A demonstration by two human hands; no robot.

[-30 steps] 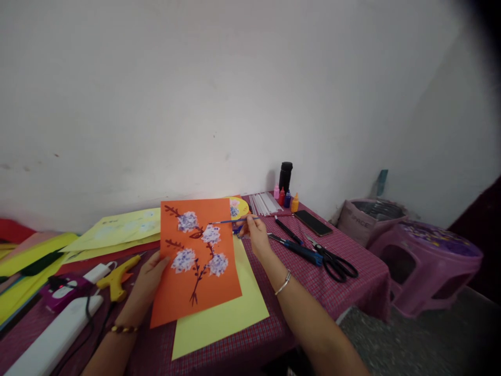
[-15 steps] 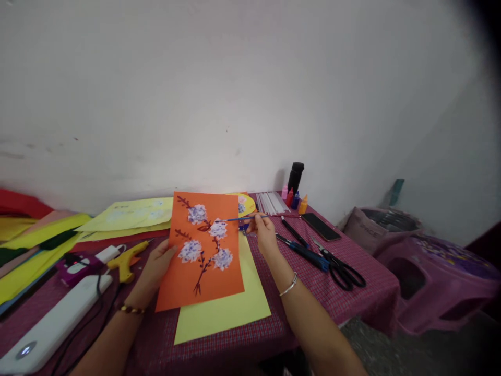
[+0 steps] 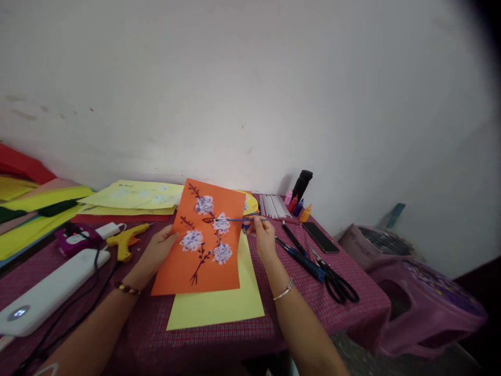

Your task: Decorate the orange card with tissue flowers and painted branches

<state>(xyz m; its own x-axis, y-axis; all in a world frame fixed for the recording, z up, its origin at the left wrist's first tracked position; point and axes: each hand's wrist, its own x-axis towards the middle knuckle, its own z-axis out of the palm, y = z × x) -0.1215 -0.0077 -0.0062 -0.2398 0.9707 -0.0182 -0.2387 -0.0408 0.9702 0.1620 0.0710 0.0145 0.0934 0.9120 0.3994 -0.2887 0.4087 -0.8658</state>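
An orange sheet of paper (image 3: 176, 277) with white-and-purple flowers on dark painted branches is tilted up off the table. My left hand (image 3: 159, 248) grips its left edge, thumb on the front and fingers behind. Pinched in my right hand (image 3: 261, 235) is a thin blue paintbrush (image 3: 238, 220), its tip over the middle flower (image 3: 221, 224) at the end of a branch. Whether the tip touches the paper I cannot tell. Beneath lies a yellow sheet (image 3: 219, 313), partly covered by the orange one.
Right of the paper lie a blue-handled tool (image 3: 307, 265), black scissors (image 3: 340, 284) and a phone (image 3: 320, 237). Small paint bottles (image 3: 305, 213) stand near a black bottle (image 3: 302, 184). Leftward are a yellow glue gun (image 3: 124, 243), a white power bank (image 3: 50, 292) and coloured sheets (image 3: 133, 196).
The camera view has tilted and shifted slightly. The orange sheet now leans to the right at its top, while the brush tip stays over the middle flower. Both hands keep their hold.
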